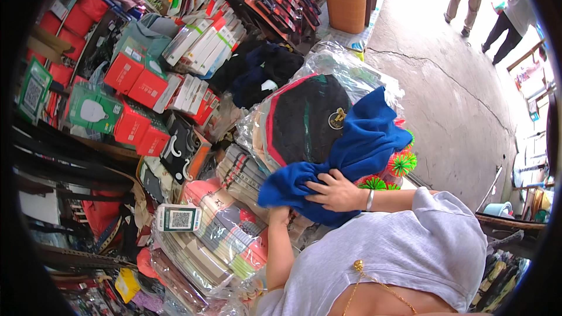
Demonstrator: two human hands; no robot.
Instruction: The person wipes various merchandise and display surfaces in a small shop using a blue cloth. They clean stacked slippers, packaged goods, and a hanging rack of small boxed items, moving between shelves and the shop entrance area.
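A crumpled royal-blue cloth (364,136) lies bunched across a stack of goods before me. My right hand (336,191), with a silver bangle at its wrist, grips the cloth from above with bent fingers. At the cloth's lower left edge is my left hand (279,215); its fingers are mostly hidden under the fabric. Partly covered by the cloth is a black fabric item (292,125) with a round gold emblem and a pink edge. Clear plastic wrap (351,63) surrounds that stack. Striped folded towels (239,175) sit just left of the cloth.
Packaged towels (232,228) and a printed-code card (179,218) lie at left. Red-and-green light bulb boxes (131,123) stand beyond. Green spiky balls (402,163) border the stack's right side. Two people (509,17) are on the cracked concrete floor (439,87), past a brown pillar (344,0).
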